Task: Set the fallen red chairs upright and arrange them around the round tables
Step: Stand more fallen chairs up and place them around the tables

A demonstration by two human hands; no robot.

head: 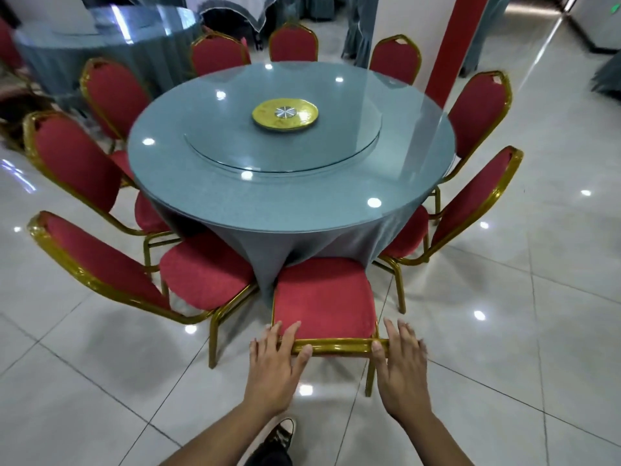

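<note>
We look down at a round table (235, 203) ringed by upright red chairs. The nearest chair (324, 297) stands at the table's near edge, its seat almost touching the tablecloth. Our left hand (277, 359) and right hand (401, 361) lie on its gold top rail, fingers fairly straight over the front, thumbs tucked behind (a light hold, not a tight fist). The step seems to be final placement; next, probably a small push to square it up.
</note>
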